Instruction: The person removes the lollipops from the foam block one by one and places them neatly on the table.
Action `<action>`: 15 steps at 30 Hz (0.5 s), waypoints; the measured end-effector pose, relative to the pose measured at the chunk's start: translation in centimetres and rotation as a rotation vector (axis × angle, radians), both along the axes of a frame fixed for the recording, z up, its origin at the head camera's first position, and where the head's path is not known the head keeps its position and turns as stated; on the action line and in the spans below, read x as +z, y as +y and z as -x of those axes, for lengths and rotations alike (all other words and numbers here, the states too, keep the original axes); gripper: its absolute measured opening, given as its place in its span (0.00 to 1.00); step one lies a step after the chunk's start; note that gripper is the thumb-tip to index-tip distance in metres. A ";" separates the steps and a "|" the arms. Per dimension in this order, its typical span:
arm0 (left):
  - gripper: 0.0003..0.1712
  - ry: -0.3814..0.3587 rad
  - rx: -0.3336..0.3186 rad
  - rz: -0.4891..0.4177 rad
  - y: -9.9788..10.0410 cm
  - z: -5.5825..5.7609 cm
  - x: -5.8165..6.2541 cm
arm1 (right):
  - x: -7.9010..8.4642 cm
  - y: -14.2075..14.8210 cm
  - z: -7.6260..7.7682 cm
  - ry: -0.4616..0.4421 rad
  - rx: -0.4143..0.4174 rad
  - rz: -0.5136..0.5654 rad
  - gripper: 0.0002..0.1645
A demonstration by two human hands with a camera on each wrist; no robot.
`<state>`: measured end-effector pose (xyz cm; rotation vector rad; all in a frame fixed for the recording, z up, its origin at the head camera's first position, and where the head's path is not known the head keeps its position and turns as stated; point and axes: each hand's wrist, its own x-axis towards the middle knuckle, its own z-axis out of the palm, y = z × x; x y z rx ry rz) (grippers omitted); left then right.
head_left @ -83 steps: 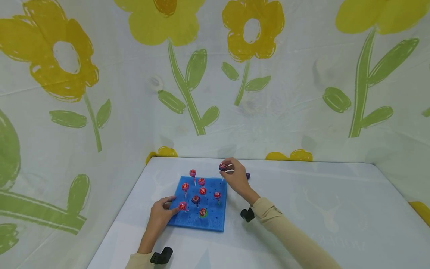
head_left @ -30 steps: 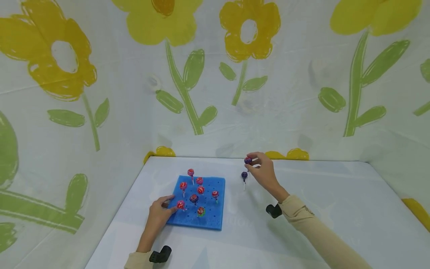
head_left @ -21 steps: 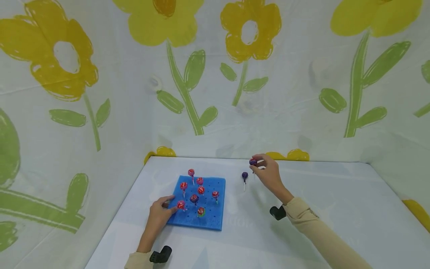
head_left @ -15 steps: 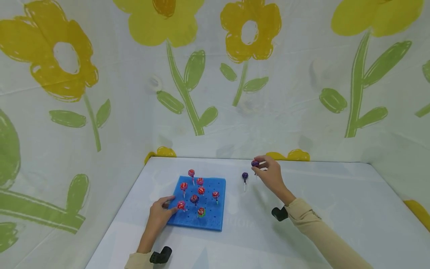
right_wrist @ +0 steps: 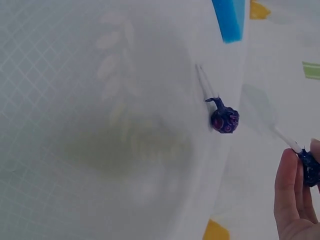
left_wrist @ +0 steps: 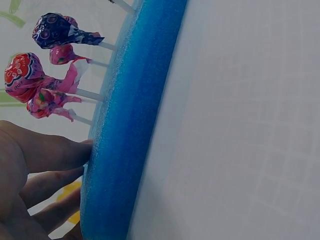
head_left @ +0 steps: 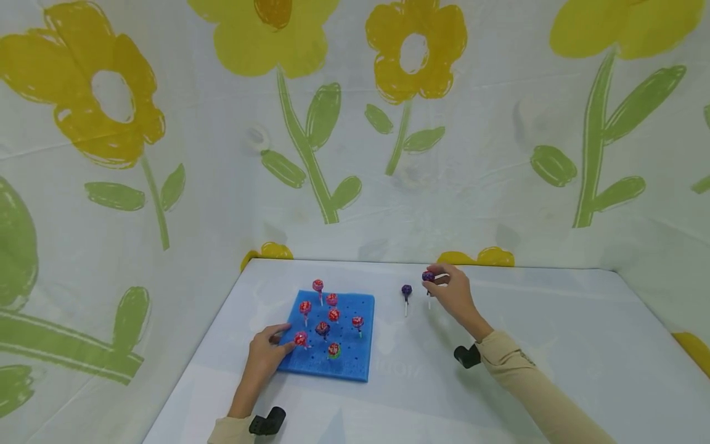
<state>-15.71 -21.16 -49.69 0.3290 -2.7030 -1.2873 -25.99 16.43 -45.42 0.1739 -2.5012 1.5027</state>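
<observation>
A blue foam board point(head_left: 349, 369) lies on the white table, with several wrapped lollipops standing upright in it, a pink one point(head_left: 301, 339) among them. My left hand point(head_left: 263, 356) rests on the board's left edge; in the left wrist view its fingertips touch the foam point(left_wrist: 127, 115) beside the pink lollipops. My right hand point(head_left: 456, 296) pinches a dark purple lollipop point(head_left: 428, 276) by its wrapped head, stick pointing down, right of the board. A second purple lollipop point(head_left: 407, 289) lies on the table just left of that hand, and shows whole in the right wrist view.
The white table point(head_left: 554, 345) extends to the right of the board. A fabric wall point(head_left: 471, 203) printed with yellow flowers stands along its far edge and continues on the left. Black wrist cameras point(head_left: 268, 422) sit on both forearms. Small holes dot the foam.
My right hand has carried its lollipop from above the board's far right corner to the right, past the lying lollipop, then lowered it towards the table. My left hand stays in place.
</observation>
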 end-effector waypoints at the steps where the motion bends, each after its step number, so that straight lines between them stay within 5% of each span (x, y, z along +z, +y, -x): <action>1: 0.23 0.002 -0.001 -0.002 0.0 0.0 0.0 | -0.1 0.1 0.0 -0.010 0.005 0.012 0.20; 15: 0.22 0.023 -0.006 0.002 -0.1 0.0 0.1 | -1.5 0.4 0.8 -0.124 0.010 0.063 0.19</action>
